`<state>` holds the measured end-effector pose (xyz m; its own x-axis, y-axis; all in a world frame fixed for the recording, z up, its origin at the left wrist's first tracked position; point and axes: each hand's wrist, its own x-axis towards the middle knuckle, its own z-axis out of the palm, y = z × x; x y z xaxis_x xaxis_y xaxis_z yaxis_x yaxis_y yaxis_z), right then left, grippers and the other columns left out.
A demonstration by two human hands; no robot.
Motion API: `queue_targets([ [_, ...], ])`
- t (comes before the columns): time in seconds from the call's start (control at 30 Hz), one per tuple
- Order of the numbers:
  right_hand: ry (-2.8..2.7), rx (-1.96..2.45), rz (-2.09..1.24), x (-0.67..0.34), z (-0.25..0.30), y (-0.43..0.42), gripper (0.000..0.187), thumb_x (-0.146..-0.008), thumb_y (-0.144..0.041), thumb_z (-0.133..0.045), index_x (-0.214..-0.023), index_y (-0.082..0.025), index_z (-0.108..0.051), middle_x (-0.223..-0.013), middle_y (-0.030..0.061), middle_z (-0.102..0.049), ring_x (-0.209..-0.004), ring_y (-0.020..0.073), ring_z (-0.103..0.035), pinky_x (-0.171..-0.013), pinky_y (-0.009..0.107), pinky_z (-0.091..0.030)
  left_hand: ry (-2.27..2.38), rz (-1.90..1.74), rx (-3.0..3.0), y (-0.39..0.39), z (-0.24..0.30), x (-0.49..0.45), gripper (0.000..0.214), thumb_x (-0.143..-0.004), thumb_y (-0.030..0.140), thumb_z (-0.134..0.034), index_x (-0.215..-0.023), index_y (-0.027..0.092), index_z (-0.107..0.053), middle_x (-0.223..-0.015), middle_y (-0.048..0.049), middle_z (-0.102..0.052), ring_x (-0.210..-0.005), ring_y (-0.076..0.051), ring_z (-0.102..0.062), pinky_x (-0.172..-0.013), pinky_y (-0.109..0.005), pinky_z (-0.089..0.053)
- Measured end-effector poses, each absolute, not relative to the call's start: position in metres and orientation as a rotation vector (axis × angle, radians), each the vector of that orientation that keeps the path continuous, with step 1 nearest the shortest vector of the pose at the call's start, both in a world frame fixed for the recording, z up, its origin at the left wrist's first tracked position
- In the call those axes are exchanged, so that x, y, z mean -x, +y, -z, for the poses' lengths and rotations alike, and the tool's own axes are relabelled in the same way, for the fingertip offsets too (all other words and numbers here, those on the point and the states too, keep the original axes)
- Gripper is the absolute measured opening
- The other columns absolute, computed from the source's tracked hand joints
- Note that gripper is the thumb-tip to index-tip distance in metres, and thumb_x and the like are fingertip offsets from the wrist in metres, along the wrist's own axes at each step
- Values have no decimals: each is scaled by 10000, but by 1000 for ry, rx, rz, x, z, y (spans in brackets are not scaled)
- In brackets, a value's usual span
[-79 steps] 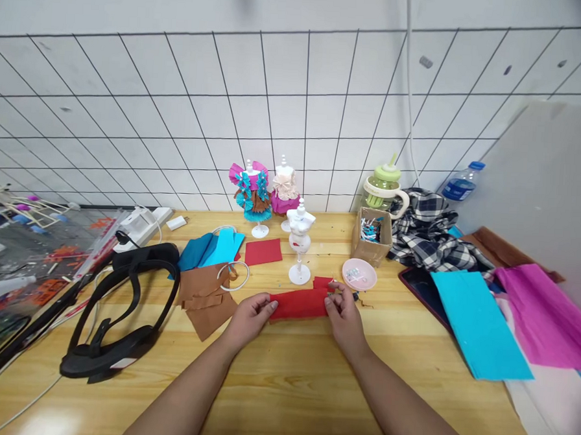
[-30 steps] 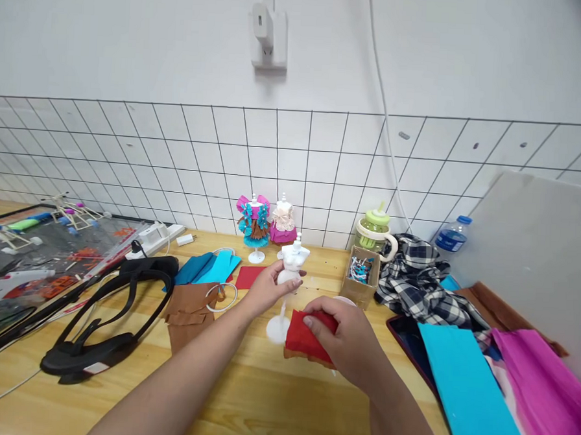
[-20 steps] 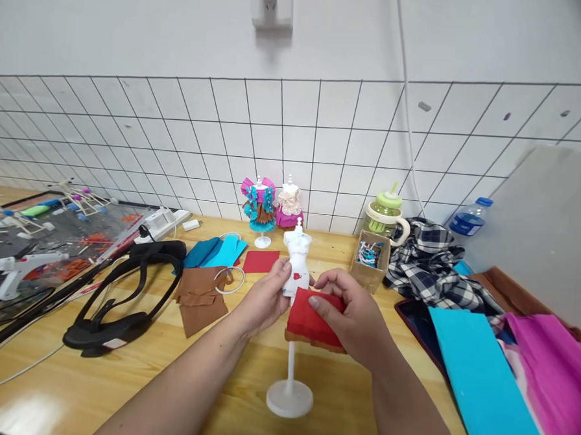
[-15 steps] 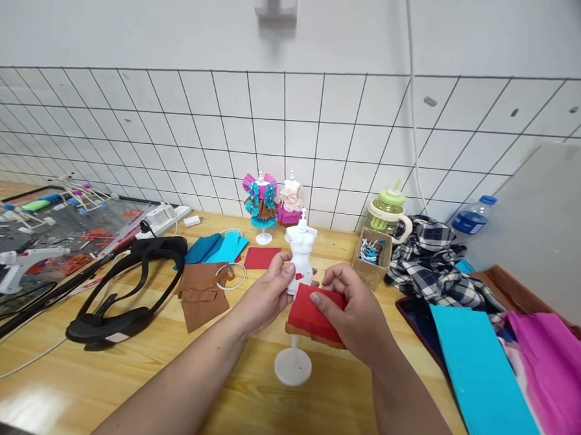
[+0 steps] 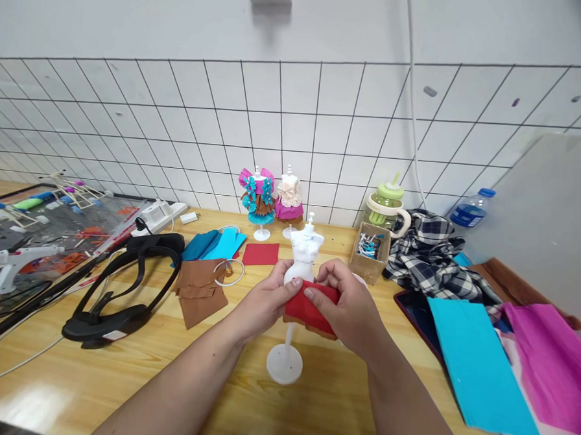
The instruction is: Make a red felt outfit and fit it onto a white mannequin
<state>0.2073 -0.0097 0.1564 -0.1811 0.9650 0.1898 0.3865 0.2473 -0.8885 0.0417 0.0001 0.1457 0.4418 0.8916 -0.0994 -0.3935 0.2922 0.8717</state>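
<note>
A small white mannequin on a round-based stand tilts slightly between my hands. Around its hips lies a piece of red crepe paper with a brown layer showing along the lower edge. My left hand grips the mannequin's side, its thumb pressing the paper's upper left corner against the waist. With thumb and bent fingers, my right hand pinches the right part of the red paper. The fingers behind the figure are hidden.
Behind stand two dressed mannequins. A red sheet, brown paper pieces and a black headset lie leftward, with a glue gun farther out. Rightward are a cardboard box, a green-lidded cup and blue paper.
The red paper has come against the mannequin's hips, covering the small red patch there. My left thumb has moved down onto its corner. The mannequin now leans a little to the right.
</note>
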Motion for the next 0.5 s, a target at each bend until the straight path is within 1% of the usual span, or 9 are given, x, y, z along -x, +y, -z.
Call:
queue_targets([
  [0.2,-1650,1199,-1093,-216,-158,-10,224,-832,-356,-602,-993,-233,-507,-691,-48,-578,-577,118,-529,-531,227,-397,682,-971,-870,2,-149,-35,397,-817,315,-699,-1149,176,-532,-1028,-75,-678,-862,-175,-659,-719,-247,-491],
  [0.33,-1615,1176,-1140,-221,-160,-8,217,-817,-331,-629,-984,-212,-556,-749,-22,-604,-641,125,-561,-571,229,-430,652,-972,-818,5,-150,-29,392,-805,289,-714,-1141,156,-562,-1007,-94,-689,-820,-178,-670,-734,-274,-517],
  [0.43,-1606,1169,-1157,-223,-160,-6,218,-815,-323,-637,-987,-202,-580,-760,-14,-609,-656,124,-563,-580,228,-432,600,-976,-794,8,-147,-26,385,-816,261,-701,-1162,151,-573,-1004,-101,-694,-796,-167,-674,-719,-258,-519],
  [0.5,-1605,1140,-1174,-225,-158,-4,214,-814,-322,-645,-981,-197,-593,-764,-8,-613,-681,128,-573,-601,233,-441,571,-986,-776,9,-144,-25,385,-819,237,-690,-1177,156,-572,-1020,-100,-696,-822,-173,-679,-720,-246,-512],
])
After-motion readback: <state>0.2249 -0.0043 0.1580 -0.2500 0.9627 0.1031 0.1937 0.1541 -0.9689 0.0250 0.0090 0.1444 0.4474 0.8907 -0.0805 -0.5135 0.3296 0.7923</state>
